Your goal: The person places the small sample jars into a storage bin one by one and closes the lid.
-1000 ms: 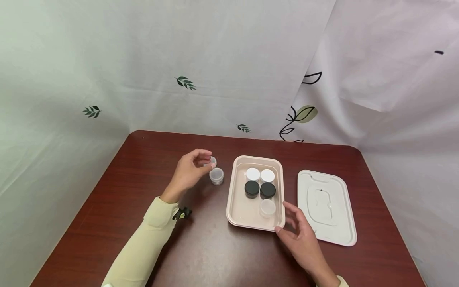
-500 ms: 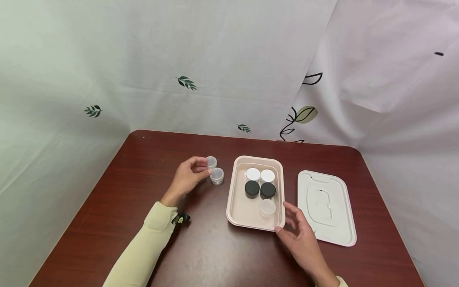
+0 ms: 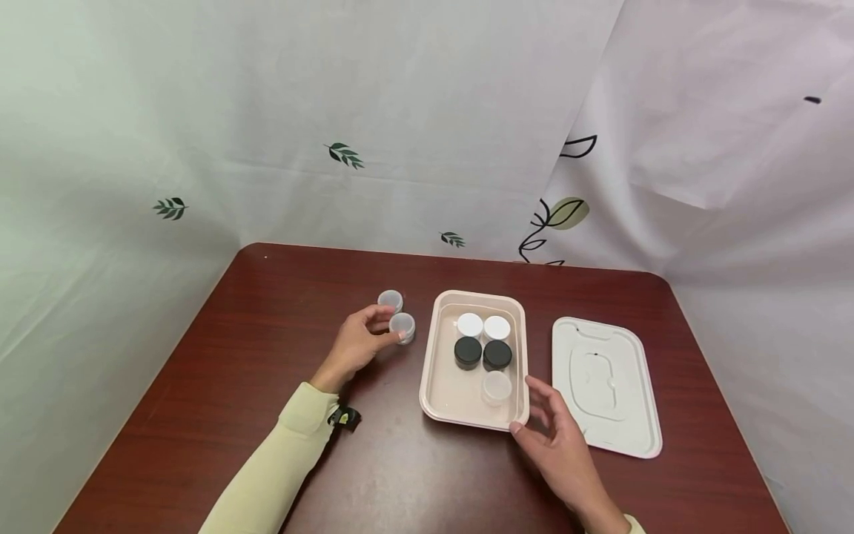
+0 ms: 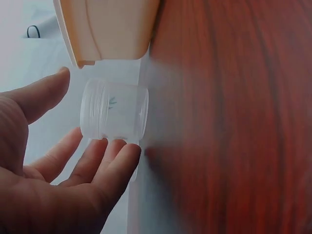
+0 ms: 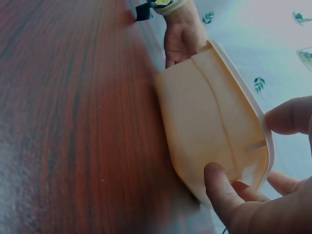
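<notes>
Here, seen from above, a person works at a table.
Left hand: the left hand (image 3: 358, 343) curls its fingers (image 4: 109, 161) and thumb around a small clear plastic jar (image 3: 402, 327), which stands on the dark red wooden table (image 3: 267, 371) just left of the tray.
Clear jar up close: in the left wrist view the small clear plastic jar (image 4: 114, 111) sits between thumb and fingertips; fingertips touch its side.
Second jar: another small clear round plastic jar (image 3: 390, 300) stands just behind the first, apart from the hand.
Right hand: the right hand (image 3: 557, 437) has relaxed, spread fingers at the near right corner of the tray, thumb (image 5: 222, 187) touching its outer wall, gripping nothing.
Tray: a pale pink rectangular plastic tray (image 3: 454, 393) lies mid-table.
In the tray: two white-lidded jars (image 3: 483, 325) at the back, two black-lidded jars (image 3: 483, 353) in front of them, one clear jar (image 3: 497, 386) nearest.
Lid: a white rectangular plastic lid (image 3: 606, 384) lies flat to the right of the tray.
</notes>
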### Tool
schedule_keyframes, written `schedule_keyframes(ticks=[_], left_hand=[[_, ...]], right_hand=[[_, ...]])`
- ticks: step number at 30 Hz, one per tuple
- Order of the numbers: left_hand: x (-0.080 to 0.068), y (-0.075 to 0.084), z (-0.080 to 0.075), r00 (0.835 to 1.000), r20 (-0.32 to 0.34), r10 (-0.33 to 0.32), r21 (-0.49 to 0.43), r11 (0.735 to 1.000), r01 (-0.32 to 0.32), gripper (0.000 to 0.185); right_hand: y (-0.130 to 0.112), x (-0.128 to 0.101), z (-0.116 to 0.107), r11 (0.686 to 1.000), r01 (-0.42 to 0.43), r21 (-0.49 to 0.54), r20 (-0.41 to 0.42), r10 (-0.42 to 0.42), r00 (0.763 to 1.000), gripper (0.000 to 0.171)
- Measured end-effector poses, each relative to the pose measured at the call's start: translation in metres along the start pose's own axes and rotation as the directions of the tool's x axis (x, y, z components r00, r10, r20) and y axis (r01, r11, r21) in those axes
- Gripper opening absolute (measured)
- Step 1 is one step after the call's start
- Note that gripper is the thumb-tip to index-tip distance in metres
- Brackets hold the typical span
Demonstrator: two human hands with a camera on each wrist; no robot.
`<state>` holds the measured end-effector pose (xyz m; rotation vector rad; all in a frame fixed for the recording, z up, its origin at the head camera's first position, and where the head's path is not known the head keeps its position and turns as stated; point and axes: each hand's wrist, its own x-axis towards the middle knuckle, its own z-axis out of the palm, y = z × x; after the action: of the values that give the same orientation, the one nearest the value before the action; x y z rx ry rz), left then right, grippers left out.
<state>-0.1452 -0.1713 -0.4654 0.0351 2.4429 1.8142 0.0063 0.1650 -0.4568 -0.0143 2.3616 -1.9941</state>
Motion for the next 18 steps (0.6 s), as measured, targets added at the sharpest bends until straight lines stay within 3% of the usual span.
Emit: schedule_keyframes(ticks=[9,18], left_hand=[[0.0009,-0.0023,0.0034,0.998,0.051,-0.029,0.038,0.999,0.027,0.065],[0.0007,-0.0049,0.0064,0.998,0.058,-0.023,0.082,0.996,0.018,0.065]], right_hand=[[0.001,0.0003,-0.0008,1.0,0.002,0.0,-0.004,-0.002,1.0,0.068],[0.0021,0.0005,-0.0008,1.0,0.015,0.0,-0.004,-0.015,1.0,0.068]])
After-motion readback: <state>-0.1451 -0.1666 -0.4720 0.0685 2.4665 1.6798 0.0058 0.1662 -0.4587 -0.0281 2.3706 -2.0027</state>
